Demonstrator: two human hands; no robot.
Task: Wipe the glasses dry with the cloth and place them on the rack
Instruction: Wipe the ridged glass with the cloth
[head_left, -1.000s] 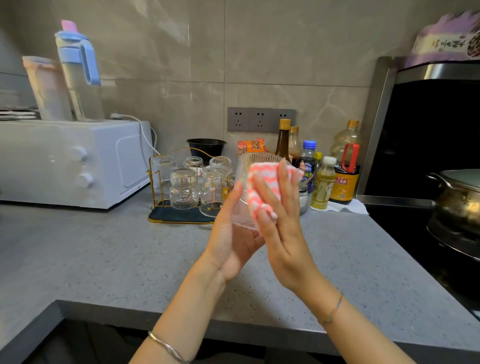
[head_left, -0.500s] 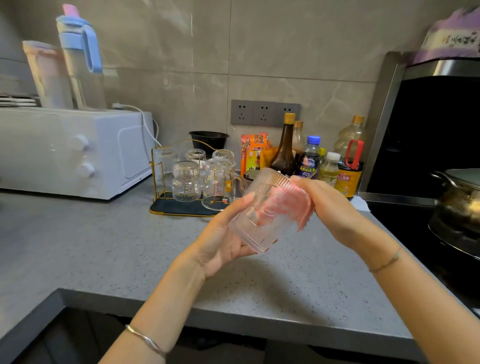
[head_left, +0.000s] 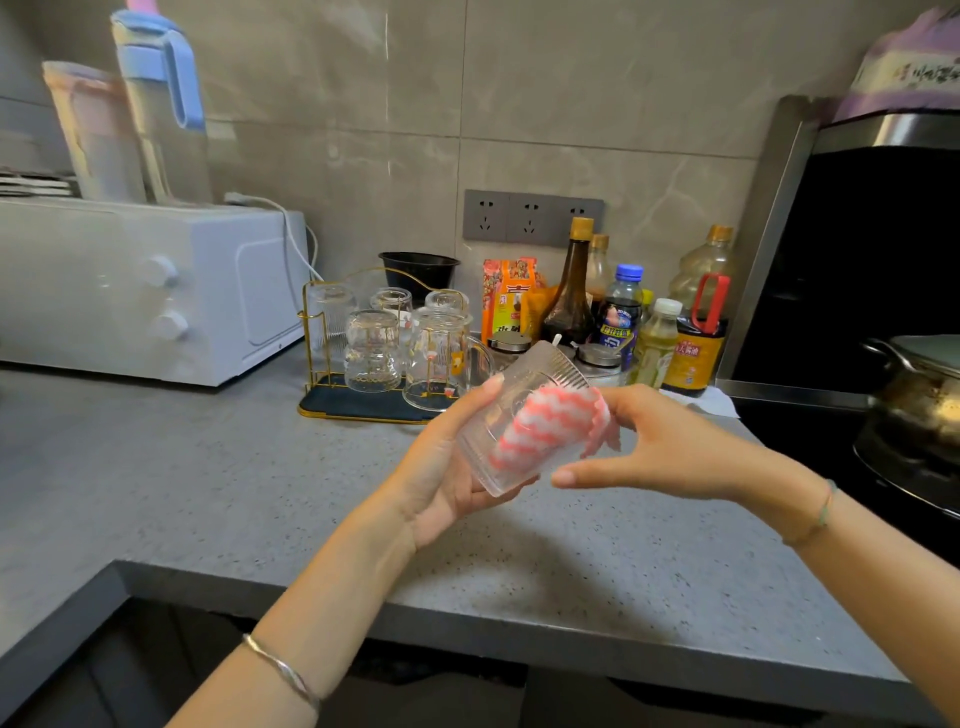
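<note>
**Drying the inside of the ribbed glass**

Cradle the glass (head_left: 493, 410) low in the left hand (head_left: 447, 467), as now: fingers curled under the base end, thumb up the side, mouth tipped toward the right hand (head_left: 670, 447). Grip firmly without squeezing, since ribbed walls that may be wet are likely to be slippery. Turn the glass from the left while working the cloth (head_left: 540, 426), stuffed deep inside with a tail trailing out of the mouth, round the wall and down to the bottom. Hard to say whether the right hand pinches that tail or merely touches it: one finger laid on the cloth by the rim, another stretched straight below the glass and clear of it. Take a sure hold of the tail before twisting. Work over the table (head_left: 208, 493), never past its edge, in case of a slip. Once dry, carry up and left of the left hand to the rack (head_left: 332, 402) and set mouth down like the glasses (head_left: 371, 348) already there. Pick the gap first, as little free room seems left.

Materials, from the left:
- **Beyond and left of the left hand:** thin gold wire frame on a dark flat mat, with clear upturned glasses, some ribbed, some bulged.
- **Between the hands:** clear tumbler with fine upright ribs and a slight taper toward the base.
- **Inside it:** soft, fluffy cloth in pink and white wavy stripes.
- **Beneath both hands:** grey speckled table, matte and stone-like.
- **Beyond the right hand:** bottles (head_left: 571, 296) of glass and plastic.
- **Far right of it:** shiny metal pot (head_left: 919, 395).
</note>
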